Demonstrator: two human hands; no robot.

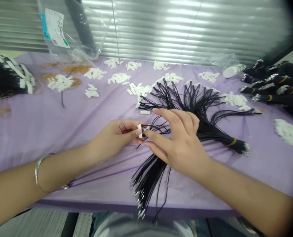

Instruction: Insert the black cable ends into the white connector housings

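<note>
My left hand (pixel 120 133) pinches a small white connector housing (pixel 140 130) between thumb and fingers, above the table. Thin black wires (pixel 158 127) run from the housing toward the right. My right hand (pixel 179 140) is close beside it, index fingertip at the housing and thumb just below. These two fingers close around a black wire, its gripped part mostly hidden; the other fingers arch above. Under my right hand a bundle of loose black wires (pixel 148 184) with bare metal tips fans toward the front edge. Behind it lies a banded black wire bundle (pixel 210 131) with white connectors on several ends.
Small piles of white connectors (pixel 120 78) dot the purple tablecloth (pixel 87 112). Black wire bundles lie at the far left (pixel 5 79) and far right (pixel 282 85). A clear plastic bag (pixel 74 36) stands against the blinds, and a white bottle (pixel 232 70) lies at back right.
</note>
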